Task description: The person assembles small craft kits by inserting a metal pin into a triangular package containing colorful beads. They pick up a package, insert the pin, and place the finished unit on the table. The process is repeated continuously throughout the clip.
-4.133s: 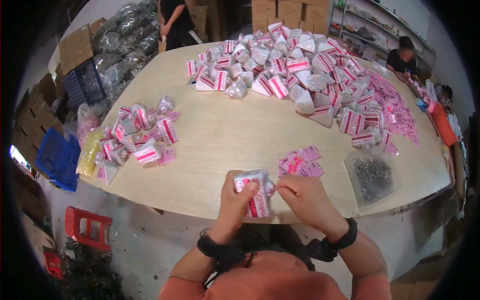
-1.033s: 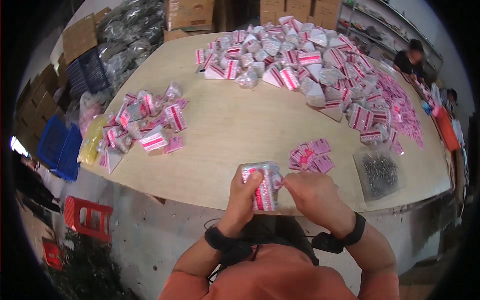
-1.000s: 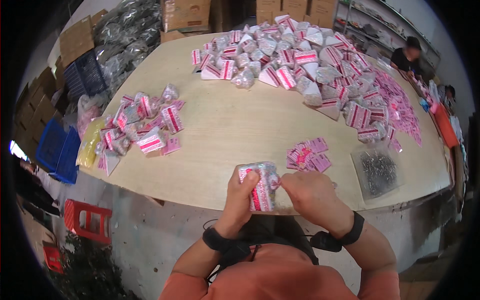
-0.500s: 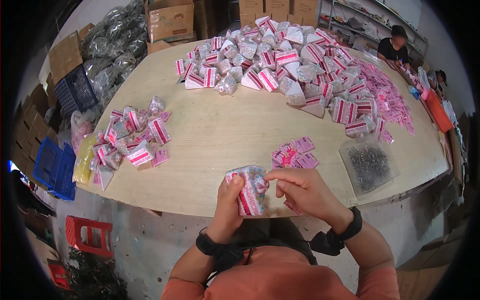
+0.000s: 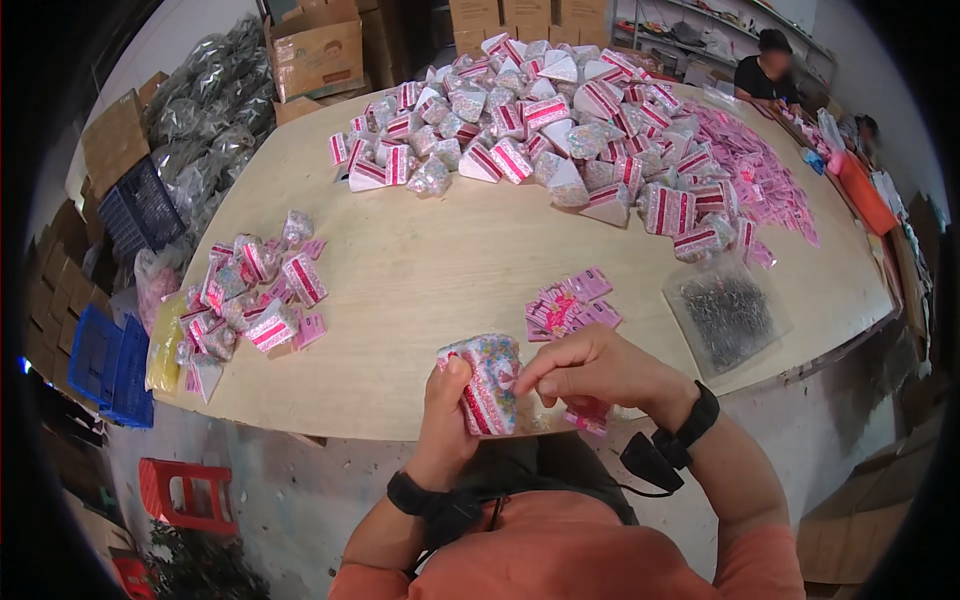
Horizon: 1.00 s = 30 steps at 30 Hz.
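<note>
Just above the table's near edge, my left hand (image 5: 445, 410) is closed round a glittery cake-slice ornament (image 5: 490, 400), white with dark pink bands and a speckled top, thumb on its left side. My right hand (image 5: 610, 370) comes in from the right, its index finger and thumb drawn together at the ornament's right side. Whatever sits between those fingertips is too small to make out. A pink card (image 5: 588, 416) shows below the right palm, seemingly held in the curled fingers. Beyond that hand lies a small pile of pink cards (image 5: 570, 305).
A large heap of cake-slice ornaments (image 5: 540, 115) covers the table's far side, with many pink cards (image 5: 765, 175) beside it. A smaller ornament group (image 5: 260, 285) lies left. A clear tray of small metal pieces (image 5: 725, 315) stands right. A person (image 5: 768, 75) sits at the far right.
The view has shifted slightly. The ornament stays in my left hand, a little more tilted. My right fingertips have moved lower along its side, and more of the pink card shows beneath.
</note>
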Each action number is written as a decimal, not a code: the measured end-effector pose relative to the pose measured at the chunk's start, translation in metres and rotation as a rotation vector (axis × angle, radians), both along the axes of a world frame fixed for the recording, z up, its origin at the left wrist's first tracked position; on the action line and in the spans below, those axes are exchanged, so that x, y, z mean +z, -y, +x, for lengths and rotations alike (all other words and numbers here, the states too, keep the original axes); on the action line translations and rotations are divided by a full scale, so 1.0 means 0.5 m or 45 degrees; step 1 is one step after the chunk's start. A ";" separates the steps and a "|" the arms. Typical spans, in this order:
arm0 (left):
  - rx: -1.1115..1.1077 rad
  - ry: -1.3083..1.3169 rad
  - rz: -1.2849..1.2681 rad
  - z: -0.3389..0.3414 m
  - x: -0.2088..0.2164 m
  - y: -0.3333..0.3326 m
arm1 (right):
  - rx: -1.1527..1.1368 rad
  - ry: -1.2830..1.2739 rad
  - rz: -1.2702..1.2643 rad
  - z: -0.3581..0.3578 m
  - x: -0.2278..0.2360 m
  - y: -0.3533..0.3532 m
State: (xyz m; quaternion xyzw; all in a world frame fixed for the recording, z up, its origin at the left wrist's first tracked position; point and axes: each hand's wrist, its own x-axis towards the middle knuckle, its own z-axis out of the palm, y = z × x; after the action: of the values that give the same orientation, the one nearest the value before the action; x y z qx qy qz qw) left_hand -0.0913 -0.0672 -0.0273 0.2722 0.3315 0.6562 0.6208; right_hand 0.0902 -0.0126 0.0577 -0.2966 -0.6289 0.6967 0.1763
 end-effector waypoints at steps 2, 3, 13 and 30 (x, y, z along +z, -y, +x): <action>0.000 -0.021 0.014 0.000 0.003 0.000 | -0.023 0.014 -0.009 -0.004 0.011 0.000; -0.012 -0.040 0.030 0.001 0.011 0.003 | -0.040 0.056 0.029 -0.004 0.010 0.001; 0.007 -0.267 0.101 -0.004 0.009 0.005 | -0.140 0.304 0.314 -0.009 0.033 0.012; 0.001 -0.165 0.083 0.006 0.019 -0.004 | -0.251 0.263 0.363 0.001 0.032 0.041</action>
State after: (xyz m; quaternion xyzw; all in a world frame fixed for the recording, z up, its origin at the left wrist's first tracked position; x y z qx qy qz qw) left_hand -0.0883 -0.0652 -0.0176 0.3341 0.3497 0.6479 0.5885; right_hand 0.0905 -0.0331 0.0739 -0.3988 -0.7039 0.5457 0.2184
